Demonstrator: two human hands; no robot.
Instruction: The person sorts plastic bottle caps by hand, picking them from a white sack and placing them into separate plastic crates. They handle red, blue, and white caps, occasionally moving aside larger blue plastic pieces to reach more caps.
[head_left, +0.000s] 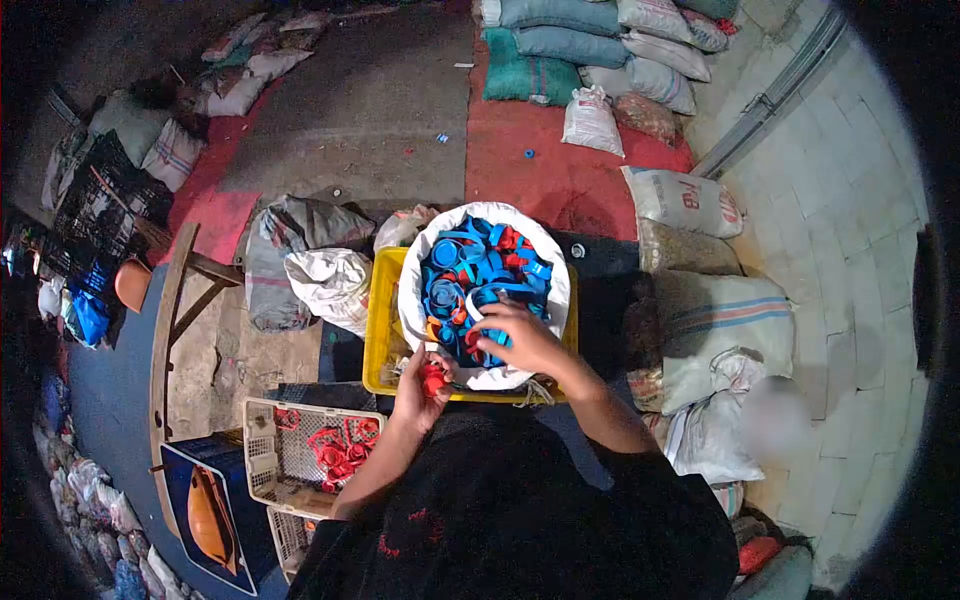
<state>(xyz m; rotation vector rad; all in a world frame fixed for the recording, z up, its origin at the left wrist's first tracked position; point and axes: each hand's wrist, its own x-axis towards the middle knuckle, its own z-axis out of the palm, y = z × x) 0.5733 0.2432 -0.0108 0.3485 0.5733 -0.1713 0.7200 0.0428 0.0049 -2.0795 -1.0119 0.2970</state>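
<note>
A white sack (553, 240) with its rim rolled down stands in front of me, full of blue plastic pieces (485, 265), several of them ring- or cap-shaped, with red and a few orange ones mixed in. My left hand (412, 400) is at the sack's near left rim, closed around red plastic pieces (433, 379); their exact shape is partly hidden by the fingers. Over the near right part of the pile, my right hand (520, 338) has its fingers stretched and apart. Its fingertips are close to the blue and red pieces, and I see nothing held in them.
A yellow crate (382, 330) surrounds the sack. Left of me are a beige basket (262, 470) with red pieces (345, 450), a wooden frame (165, 340) and a white bag (330, 280). Filled sacks (725, 320) line the right wall.
</note>
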